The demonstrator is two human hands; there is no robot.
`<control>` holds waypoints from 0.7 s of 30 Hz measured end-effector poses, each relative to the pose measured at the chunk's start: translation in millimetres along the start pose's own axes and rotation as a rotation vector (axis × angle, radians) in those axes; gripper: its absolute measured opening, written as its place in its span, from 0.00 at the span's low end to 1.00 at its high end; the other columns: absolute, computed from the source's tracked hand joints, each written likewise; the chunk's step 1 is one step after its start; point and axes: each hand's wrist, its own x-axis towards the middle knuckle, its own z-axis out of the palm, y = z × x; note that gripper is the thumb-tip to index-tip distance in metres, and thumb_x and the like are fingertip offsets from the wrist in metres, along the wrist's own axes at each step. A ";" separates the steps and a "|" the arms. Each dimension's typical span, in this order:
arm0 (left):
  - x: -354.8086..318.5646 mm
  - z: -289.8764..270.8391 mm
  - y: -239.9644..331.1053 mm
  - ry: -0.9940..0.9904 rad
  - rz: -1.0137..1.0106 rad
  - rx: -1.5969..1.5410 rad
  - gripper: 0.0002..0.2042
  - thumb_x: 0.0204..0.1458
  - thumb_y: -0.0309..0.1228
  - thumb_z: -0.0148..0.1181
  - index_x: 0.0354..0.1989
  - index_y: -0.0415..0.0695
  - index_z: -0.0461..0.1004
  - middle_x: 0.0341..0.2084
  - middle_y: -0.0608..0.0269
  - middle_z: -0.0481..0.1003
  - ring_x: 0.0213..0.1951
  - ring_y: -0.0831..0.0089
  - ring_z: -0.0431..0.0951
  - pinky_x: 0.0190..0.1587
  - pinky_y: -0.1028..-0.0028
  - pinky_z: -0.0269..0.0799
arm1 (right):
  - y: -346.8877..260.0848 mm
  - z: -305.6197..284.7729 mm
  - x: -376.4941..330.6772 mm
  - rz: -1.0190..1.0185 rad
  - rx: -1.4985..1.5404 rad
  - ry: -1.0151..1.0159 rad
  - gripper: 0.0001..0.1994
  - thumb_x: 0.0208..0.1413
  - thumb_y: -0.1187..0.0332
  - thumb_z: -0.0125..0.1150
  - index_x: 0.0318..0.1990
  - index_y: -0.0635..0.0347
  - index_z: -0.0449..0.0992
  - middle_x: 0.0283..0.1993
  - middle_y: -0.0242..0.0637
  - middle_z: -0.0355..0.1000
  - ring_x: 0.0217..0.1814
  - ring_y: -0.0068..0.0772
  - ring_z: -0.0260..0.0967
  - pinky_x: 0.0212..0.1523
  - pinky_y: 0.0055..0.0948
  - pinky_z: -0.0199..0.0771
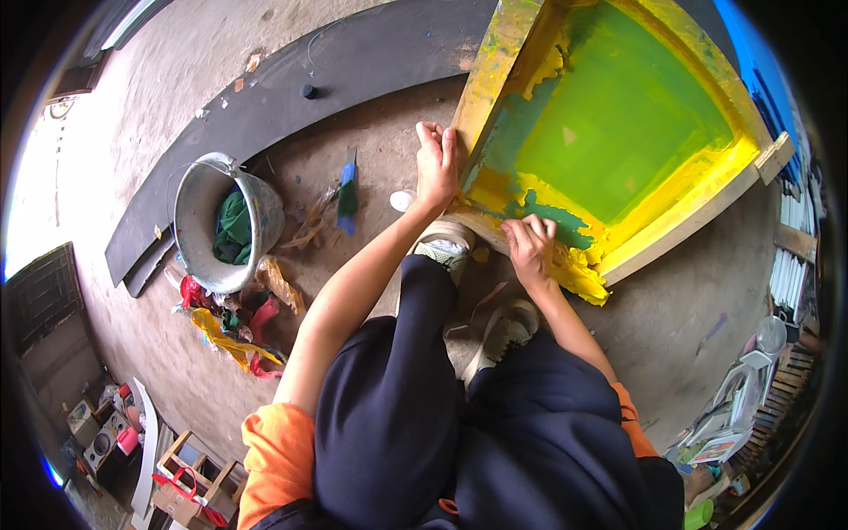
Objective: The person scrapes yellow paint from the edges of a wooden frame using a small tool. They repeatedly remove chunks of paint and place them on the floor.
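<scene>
The left hand's grip (437, 163) closes on the wooden screen frame (495, 84) along its left edge; the right hand's grip (530, 247) pinches yellow tape (579, 269) on the frame's near edge, just beside it.

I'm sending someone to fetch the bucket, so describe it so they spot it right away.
Start at the big yellow-green frame on the floor, then look left past the left hand. The bucket stands by crumpled coloured wrappers: round grey metal, green cloth inside.

Orange short sleeves (276, 459), dark navy trousers (389, 415), pale worn sneakers (505, 331) with green trim, bare forearms
</scene>
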 end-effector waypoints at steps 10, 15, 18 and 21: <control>-0.1 -1.7 2.5 0.001 -0.026 0.016 0.13 0.59 0.38 0.42 0.39 0.39 0.56 0.20 0.49 0.68 0.22 0.55 0.70 0.28 0.62 0.65 | -7.6 -17.3 32.6 0.546 -0.190 -0.145 0.22 0.53 0.50 0.54 0.23 0.62 0.74 0.14 0.43 0.69 0.21 0.48 0.71 0.25 0.42 0.69; -0.4 1.5 5.4 -0.004 -0.049 0.001 0.12 0.59 0.37 0.43 0.38 0.39 0.56 0.19 0.51 0.68 0.21 0.56 0.70 0.26 0.62 0.64 | 8.1 -11.8 42.5 0.559 -0.136 -0.271 0.20 0.52 0.54 0.57 0.21 0.63 0.73 0.16 0.49 0.69 0.22 0.51 0.71 0.22 0.41 0.69; -0.8 1.1 6.2 -0.007 -0.048 -0.004 0.12 0.59 0.37 0.43 0.38 0.39 0.57 0.19 0.50 0.68 0.21 0.56 0.69 0.26 0.63 0.64 | 7.9 -9.8 40.9 0.569 -0.084 -0.239 0.18 0.52 0.57 0.57 0.20 0.63 0.73 0.15 0.47 0.69 0.22 0.50 0.71 0.23 0.40 0.70; -0.3 -0.5 3.8 -0.005 -0.031 0.006 0.12 0.59 0.37 0.44 0.38 0.39 0.56 0.19 0.50 0.68 0.21 0.56 0.70 0.26 0.62 0.64 | 1.4 -12.6 44.7 0.609 -0.010 -0.247 0.17 0.53 0.59 0.57 0.20 0.62 0.73 0.14 0.43 0.69 0.20 0.45 0.72 0.24 0.38 0.70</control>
